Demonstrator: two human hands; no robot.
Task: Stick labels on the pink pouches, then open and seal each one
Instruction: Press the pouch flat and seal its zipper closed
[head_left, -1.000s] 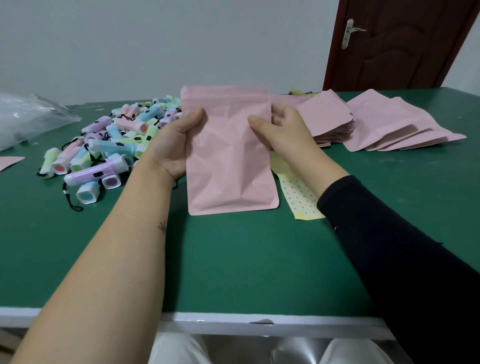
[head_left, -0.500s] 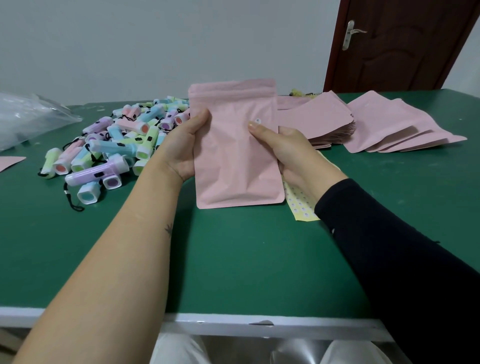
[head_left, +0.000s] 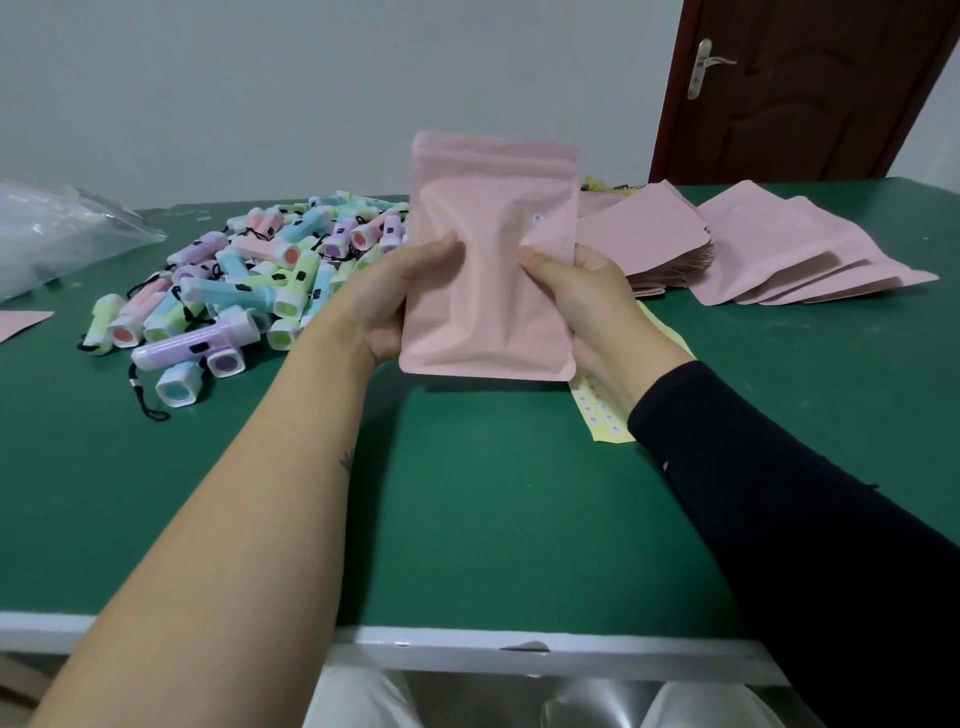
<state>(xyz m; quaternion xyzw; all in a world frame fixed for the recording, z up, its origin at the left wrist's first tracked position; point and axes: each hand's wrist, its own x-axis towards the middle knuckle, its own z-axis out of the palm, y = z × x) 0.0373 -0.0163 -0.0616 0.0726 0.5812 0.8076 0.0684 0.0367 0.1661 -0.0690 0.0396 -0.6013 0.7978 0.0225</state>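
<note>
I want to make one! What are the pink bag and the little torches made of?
The pink pouch looks like thin matte plastic film, maybe coated paper: it creases softly without shine. The mini flashlights look like hard, smooth plastic, pastel and slightly glossy.

**A:** What does the held pouch look like?

**B:** A flat, matte pink pouch, upright and lifted clear of the table. Its front faces the viewer, and a zip band runs across near the top (whether the top is open cannot be told). The middle is creased and slightly puffed. A small round white label sits near its upper right edge. The left hand grips the left edge and the right hand the right edge, thumbs on the front.

**A:** And the others?

**B:** A thick stack of pouches lies flat just behind the right hand. Further right, the fanned pouches overlap. A yellow label sheet with rows of small round labels lies partly hidden under the right wrist.
</note>
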